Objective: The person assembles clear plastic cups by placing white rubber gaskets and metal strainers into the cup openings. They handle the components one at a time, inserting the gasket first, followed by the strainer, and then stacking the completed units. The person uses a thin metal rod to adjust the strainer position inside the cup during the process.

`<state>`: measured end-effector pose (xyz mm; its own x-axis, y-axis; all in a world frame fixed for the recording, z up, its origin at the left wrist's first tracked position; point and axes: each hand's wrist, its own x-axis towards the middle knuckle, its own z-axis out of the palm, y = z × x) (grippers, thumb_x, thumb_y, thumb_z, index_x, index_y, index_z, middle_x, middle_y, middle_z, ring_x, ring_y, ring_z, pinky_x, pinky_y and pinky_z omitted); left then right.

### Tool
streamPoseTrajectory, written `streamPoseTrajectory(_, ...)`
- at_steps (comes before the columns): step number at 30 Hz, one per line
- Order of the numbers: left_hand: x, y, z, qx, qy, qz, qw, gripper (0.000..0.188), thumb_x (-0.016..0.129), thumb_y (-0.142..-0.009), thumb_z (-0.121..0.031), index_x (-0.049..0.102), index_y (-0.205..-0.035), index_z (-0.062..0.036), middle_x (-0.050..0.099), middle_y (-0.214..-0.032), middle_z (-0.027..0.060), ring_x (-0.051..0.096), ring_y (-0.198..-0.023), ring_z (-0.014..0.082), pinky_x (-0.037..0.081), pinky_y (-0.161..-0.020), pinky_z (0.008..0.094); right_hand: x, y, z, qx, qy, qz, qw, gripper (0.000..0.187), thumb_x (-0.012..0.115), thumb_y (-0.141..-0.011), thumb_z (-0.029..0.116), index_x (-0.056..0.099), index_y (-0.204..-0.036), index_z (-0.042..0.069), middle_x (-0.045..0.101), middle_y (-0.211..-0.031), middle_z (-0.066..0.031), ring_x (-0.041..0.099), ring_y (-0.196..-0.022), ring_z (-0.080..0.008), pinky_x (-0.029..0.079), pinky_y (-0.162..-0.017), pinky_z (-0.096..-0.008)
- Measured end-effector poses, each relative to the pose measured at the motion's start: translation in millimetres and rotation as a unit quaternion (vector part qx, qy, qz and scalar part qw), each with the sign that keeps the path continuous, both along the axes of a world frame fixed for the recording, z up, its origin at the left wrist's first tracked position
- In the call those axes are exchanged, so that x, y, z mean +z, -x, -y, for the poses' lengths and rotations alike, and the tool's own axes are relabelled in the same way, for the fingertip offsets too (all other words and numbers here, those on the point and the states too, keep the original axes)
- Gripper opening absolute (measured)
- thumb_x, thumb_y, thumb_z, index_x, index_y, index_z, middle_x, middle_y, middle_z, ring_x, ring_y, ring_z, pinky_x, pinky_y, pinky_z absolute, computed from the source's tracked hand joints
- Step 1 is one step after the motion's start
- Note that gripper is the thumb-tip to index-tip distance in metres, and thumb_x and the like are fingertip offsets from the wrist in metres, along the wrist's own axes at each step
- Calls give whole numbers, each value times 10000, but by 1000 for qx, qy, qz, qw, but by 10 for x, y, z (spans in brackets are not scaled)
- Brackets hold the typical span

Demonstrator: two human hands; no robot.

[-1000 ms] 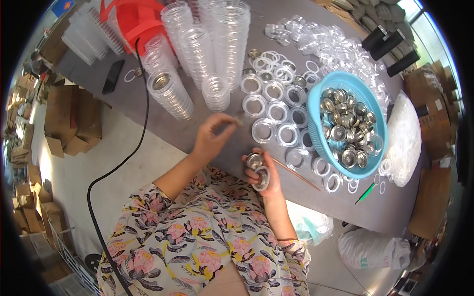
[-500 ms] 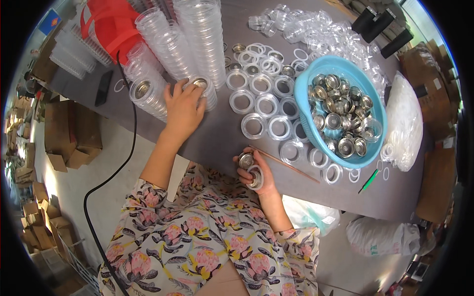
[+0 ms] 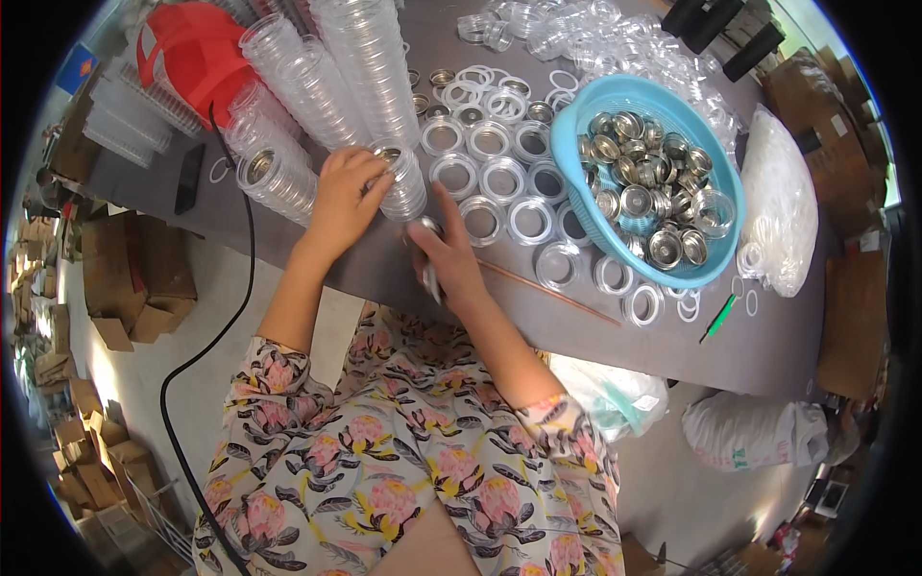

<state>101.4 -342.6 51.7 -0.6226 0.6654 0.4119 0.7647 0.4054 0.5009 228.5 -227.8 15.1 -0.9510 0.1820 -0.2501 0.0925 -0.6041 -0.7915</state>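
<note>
A grey desk (image 3: pixel 759 336) sits in a room w/ cardboard boxes (image 3: pixel 125 288) on the floor. At the desk's left end are a red basket (image 3: pixel 197 48) & stacks of clear cups. The left hand (image 3: pixel 346 197) wraps around one cup stack (image 3: pixel 401 182) near the front edge. Just right of it, the right hand (image 3: pixel 447 259) holds small metal lids (image 3: pixel 429 278). Rows of rings (image 3: pixel 499 182) come next, then a blue bowl (image 3: pixel 576 125) of metal lids.
</note>
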Motion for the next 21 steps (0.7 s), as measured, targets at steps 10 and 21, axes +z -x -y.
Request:
streamPoseTrajectory(10, 780, -54, 721, 158, -240, -4, 958, 171, 562, -822, -94, 592, -962, -2, 590, -917, 79, 552, -878, 178, 409, -793, 277, -197, 139, 20, -24, -4, 43, 999, 536, 563, -812, 168, 325, -1285, 86, 595, -810, -74, 459, -477, -78, 350, -382, -215)
streamPoseTrajectory(21, 805, 116, 914, 101, 134, -220, 961, 229, 594, -759, -89, 585, -974, -10, 564, -974, 111, 504, -946, 264, 349, -878, 362, 87, 19, 76, 35, 241, 11, 970, 341, 411, -806, 152, 399, -1129, 47, 591, -934, -124, 474, -460, -120, 379, -367, -245)
